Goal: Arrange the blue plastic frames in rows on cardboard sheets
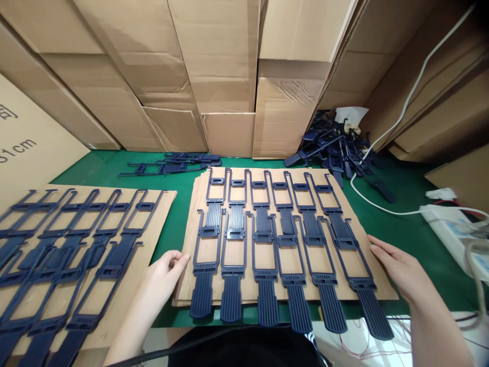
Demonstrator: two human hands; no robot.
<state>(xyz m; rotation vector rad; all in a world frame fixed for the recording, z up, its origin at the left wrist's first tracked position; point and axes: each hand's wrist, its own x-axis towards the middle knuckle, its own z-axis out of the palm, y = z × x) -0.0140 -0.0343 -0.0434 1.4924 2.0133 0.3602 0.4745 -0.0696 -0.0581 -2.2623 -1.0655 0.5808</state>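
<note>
In front of me lies a stack of brown cardboard sheets (pixel 244 293). The top sheet carries two rows of dark blue plastic parts, each an open rectangular frame with hooked ends, a crossbar and a ribbed tab; one is a front-row part (pixel 265 275). The front tabs stick out past the near edge. At the sheet's left edge, my left hand (pixel 168 270) is closed with curled fingers and the thumb along the cardboard. My right hand (pixel 399 267) holds the right edge with its fingertips; part of its grip is hidden.
Another cardboard sheet (pixel 114 334) with similar, partly overlapping parts is on the left. A small pile (pixel 171 164) and a larger tangled heap (pixel 336 145) of parts lie at the back. A white power strip (pixel 446 237) and cable stand right. Cardboard boxes (pixel 229 76) wall the green table.
</note>
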